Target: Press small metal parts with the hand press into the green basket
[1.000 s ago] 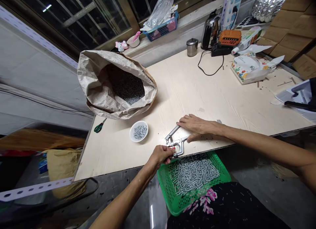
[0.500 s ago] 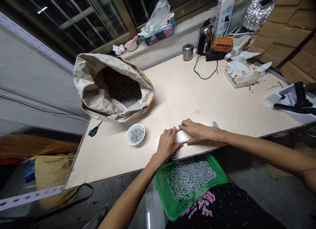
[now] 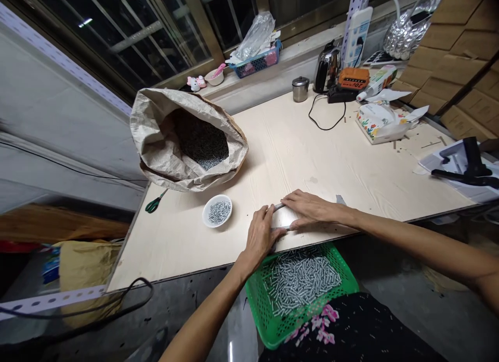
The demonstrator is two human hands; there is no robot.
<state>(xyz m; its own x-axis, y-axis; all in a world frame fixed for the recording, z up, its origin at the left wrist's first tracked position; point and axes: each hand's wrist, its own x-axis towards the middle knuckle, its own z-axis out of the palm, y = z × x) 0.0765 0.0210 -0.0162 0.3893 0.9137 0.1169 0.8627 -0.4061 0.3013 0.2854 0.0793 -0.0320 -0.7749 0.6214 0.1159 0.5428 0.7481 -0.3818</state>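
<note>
My left hand (image 3: 260,232) is closed around the left end of a flat rectangular piece with grey edges (image 3: 279,207) at the table's front edge. My right hand (image 3: 310,208) grips its right part between bent fingers and thumb. Fingers cover much of the piece, so its exact kind is hidden. Below the hands, a green plastic basket (image 3: 255,312) holds many small silver threaded metal pieces (image 3: 306,279). A white bowl (image 3: 206,216) with smaller shiny metal pieces stands left of my left hand. A small grey flat piece (image 3: 340,199) shows behind my right wrist.
A large open sack (image 3: 156,164) of metal pieces rests at the table's back left, near green-handled scissors (image 3: 153,205). Farther right are a lidded metal cup (image 3: 300,89), a kettle (image 3: 326,68), an orange battery (image 3: 353,78) and a tissue pack (image 3: 380,123). Cardboard boxes (image 3: 448,44) stand at right.
The whole view has shifted slightly. My left hand has tilted a little over the piece, and its end below the left hand shows less. Both hands stay on it.
</note>
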